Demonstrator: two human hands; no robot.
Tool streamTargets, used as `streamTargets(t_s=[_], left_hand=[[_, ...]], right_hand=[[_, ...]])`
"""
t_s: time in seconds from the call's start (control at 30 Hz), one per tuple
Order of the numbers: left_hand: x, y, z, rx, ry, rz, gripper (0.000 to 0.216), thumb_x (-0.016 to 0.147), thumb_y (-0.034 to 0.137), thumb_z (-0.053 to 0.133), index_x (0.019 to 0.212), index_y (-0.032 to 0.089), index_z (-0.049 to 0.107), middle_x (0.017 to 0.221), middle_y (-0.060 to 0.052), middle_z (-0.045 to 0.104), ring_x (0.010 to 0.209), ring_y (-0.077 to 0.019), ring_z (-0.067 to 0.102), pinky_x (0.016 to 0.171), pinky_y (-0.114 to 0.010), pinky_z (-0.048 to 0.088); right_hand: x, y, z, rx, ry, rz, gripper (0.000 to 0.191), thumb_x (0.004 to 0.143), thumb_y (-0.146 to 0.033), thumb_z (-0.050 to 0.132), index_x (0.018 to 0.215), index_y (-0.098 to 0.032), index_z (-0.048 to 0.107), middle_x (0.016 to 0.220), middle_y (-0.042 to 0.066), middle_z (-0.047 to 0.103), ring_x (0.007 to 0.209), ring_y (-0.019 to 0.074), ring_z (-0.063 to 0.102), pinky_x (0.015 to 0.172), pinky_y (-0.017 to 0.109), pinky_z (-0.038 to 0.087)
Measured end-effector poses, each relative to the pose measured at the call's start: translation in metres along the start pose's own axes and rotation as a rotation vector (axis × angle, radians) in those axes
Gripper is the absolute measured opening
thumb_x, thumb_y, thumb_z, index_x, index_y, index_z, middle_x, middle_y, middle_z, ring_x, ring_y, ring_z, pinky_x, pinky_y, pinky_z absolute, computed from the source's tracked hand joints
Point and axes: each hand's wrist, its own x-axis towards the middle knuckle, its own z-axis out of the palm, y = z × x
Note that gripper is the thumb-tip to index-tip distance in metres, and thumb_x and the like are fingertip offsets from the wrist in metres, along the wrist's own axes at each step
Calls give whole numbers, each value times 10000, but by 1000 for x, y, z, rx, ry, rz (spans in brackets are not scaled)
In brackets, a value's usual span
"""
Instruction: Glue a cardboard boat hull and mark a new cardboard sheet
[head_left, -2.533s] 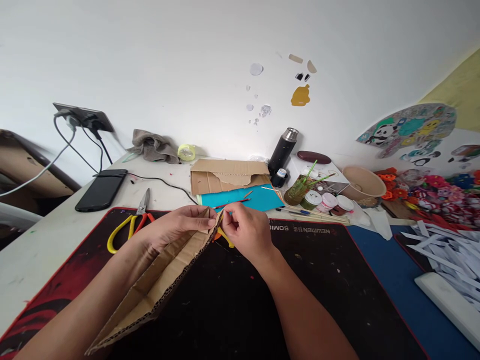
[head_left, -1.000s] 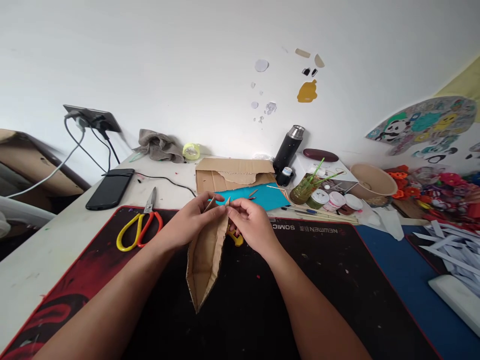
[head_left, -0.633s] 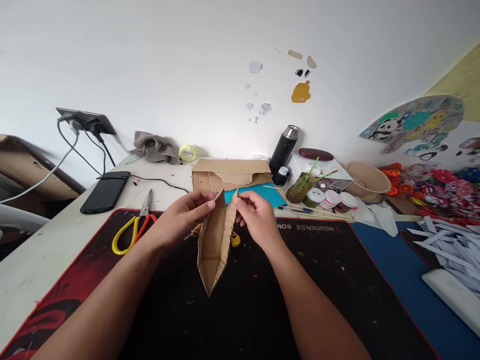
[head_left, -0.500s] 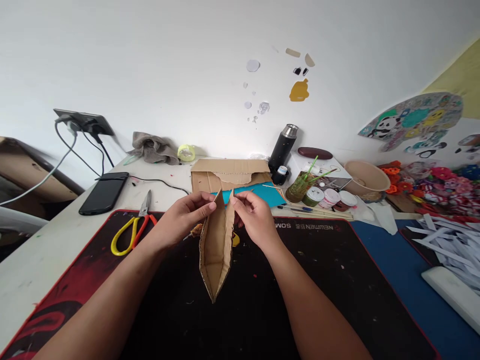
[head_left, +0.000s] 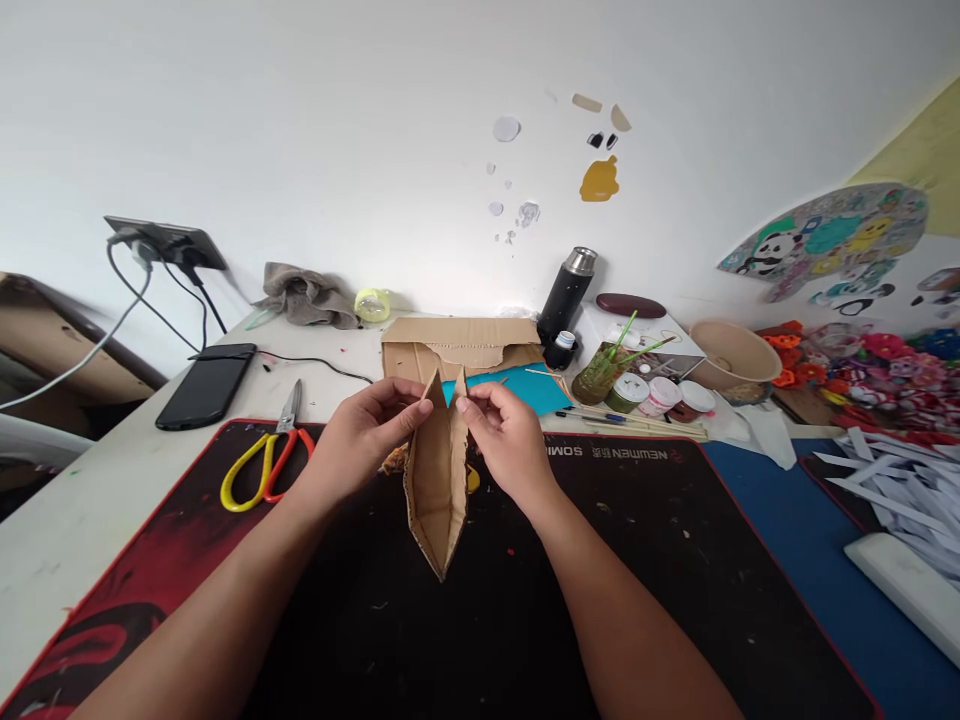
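Cardboard trough (head_left: 434,480), far end pinched by left fingers (head_left: 409,417), right fingers (head_left: 474,416)

from head height, the view looks forward and down, close above the hands (head_left: 511,432), toward the wall (head_left: 337,150).

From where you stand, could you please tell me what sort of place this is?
It looks like a craft workspace, judging by the folded cardboard piece, the scissors and the small lidded jars.
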Motion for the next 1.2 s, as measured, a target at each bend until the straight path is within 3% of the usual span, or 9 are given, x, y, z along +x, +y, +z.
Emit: streamTargets(t_s=[0.1,0.6,0.87,1.2], left_hand=[[-3,3,3,27,17,27,504,784,642,912,1007,213,770,958,-62,783,883,-220,693,778,-306,528],[-4,7,4,55,18,26,495,753,658,923,974,222,843,994,-83,830,938,-268,726,815,-339,566],[-4,6,2,44,-5,40,436,795,607,916,1001,228,856,994,-75,828,906,-239,710,785,-307,544],[0,-1,0,-65,-4,-49,418,771,569,953,989,222,873,955,-70,808,883,-223,691,758,-301,539]], right_hand=[[0,1,0,-24,-3,-4,256,978,-506,673,920,-256,667,726,-7,632,651,184,579,590,299,439],[0,3,2,110,-81,85,263,933,-521,718,905,-267,652,676,-34,578,583,174,584,554,307,484],[1,2,2,167,-96,101,313,913,-559,757,909,-268,641,682,-43,571,559,158,560,548,310,488],[-1,-5,0,199,-117,121,245,941,-486,739,898,-263,648,690,-48,597,537,140,576,538,292,484]])
